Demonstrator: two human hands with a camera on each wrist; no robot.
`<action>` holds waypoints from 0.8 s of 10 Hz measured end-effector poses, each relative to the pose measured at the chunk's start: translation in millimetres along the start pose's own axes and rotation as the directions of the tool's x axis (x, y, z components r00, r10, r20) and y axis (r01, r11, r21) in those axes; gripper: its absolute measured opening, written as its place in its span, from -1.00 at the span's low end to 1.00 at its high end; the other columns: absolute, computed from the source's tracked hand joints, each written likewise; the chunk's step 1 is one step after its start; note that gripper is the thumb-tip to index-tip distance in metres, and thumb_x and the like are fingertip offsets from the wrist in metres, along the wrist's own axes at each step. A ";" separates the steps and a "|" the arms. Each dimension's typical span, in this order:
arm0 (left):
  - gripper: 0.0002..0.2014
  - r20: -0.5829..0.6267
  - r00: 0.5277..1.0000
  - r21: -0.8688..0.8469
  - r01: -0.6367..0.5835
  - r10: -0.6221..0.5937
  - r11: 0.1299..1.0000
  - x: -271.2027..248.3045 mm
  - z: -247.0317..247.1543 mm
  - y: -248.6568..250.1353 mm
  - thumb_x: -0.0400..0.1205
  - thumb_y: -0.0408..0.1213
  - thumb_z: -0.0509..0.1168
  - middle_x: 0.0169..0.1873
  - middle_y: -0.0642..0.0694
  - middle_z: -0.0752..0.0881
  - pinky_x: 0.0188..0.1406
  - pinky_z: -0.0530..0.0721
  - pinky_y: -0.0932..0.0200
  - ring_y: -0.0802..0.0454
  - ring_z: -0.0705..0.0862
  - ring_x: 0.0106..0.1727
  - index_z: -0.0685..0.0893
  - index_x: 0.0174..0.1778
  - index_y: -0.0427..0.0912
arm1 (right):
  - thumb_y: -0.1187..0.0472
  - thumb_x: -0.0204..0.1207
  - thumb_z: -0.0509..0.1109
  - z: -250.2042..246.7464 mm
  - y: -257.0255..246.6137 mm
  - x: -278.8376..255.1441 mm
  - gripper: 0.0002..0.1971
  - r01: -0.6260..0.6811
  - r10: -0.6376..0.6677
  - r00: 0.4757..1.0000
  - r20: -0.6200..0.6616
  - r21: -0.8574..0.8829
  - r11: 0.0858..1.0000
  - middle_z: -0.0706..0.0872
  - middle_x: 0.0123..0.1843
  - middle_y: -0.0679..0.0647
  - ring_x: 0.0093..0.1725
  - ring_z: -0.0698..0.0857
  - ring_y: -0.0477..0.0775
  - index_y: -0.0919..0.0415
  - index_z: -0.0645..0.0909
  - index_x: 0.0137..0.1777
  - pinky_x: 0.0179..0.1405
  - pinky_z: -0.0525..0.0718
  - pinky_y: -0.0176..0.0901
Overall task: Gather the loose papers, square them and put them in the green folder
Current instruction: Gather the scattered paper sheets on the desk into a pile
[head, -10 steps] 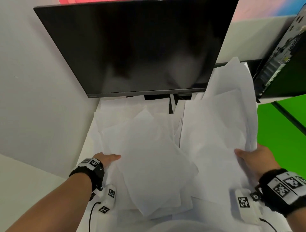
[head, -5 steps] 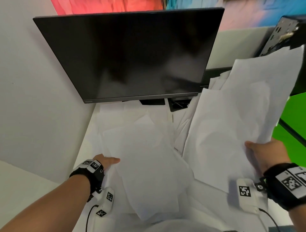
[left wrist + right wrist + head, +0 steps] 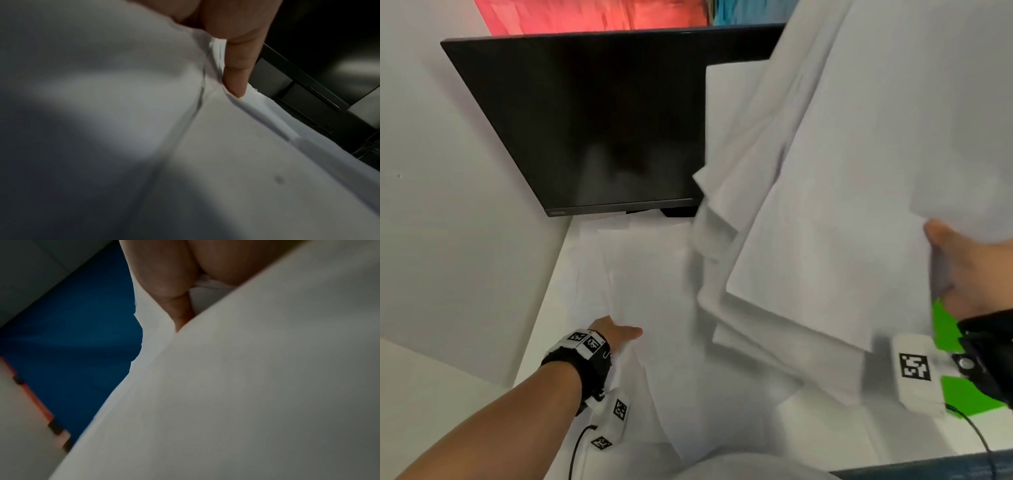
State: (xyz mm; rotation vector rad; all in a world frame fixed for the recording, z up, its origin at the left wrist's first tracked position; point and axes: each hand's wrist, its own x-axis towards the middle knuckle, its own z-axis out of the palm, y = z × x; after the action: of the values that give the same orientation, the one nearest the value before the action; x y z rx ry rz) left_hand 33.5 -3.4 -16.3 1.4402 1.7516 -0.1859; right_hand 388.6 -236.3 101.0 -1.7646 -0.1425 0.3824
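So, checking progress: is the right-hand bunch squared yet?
Not squared: the sheets gripped by the right hand fan out, edges staggered.

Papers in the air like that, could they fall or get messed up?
Maybe. The right hand holds the lifted papers by one edge only, and their fanned, uneven sheets could slip out. The left hand holds the papers on the desk at one edge too, so pulling might crease them.

Bare forearms, black wristbands (image 3: 580,359) with checkered marker tags, white tagged camera boxes (image 3: 917,373), thin black cables (image 3: 577,445).
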 end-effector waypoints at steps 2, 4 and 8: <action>-0.56 -0.035 0.999 -0.018 -0.040 0.040 0.999 0.4 -4.9 -3.1 0.67 -0.34 0.16 0.45 -0.34 0.47 0.41 0.43 0.00 -0.30 0.46 0.45 0.37 0.45 -0.45 | 0.40 0.47 0.39 57.5 14.2 -50.8 -0.72 0.142 -0.138 0.944 0.300 0.008 0.990 0.65 0.06 0.11 -0.40 0.66 -0.39 0.34 0.60 0.20 -0.39 0.59 -0.60; -0.49 0.019 1.000 -0.311 0.002 0.004 0.950 11.7 -7.9 -17.0 0.63 -0.26 0.19 0.46 -0.41 0.44 0.42 0.48 -0.12 -0.35 0.46 0.45 0.34 0.48 -0.43 | 0.37 0.42 0.46 107.6 68.8 -35.7 -0.77 0.059 0.087 0.860 0.502 -0.268 0.962 0.76 -0.02 0.25 -0.07 0.72 0.19 0.33 0.65 0.09 0.06 0.62 -0.04; 0.06 0.170 0.985 -0.547 0.107 -0.014 0.830 24.4 -4.0 -24.6 0.18 0.23 0.52 0.42 -0.33 0.50 0.46 0.42 -0.19 -0.27 0.49 0.41 0.35 0.51 -0.29 | 0.04 0.26 0.58 173.6 90.6 -23.2 -0.60 0.179 0.392 0.712 0.582 -0.690 0.701 0.73 -0.21 0.15 -0.30 0.68 0.20 0.24 0.61 0.01 -0.36 0.61 -0.18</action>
State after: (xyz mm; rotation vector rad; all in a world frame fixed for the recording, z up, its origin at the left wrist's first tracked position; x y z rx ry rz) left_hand 10.5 8.9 -39.5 0.9148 1.5460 0.1670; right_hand 299.4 -103.4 -14.1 -2.3088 -0.8355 1.2395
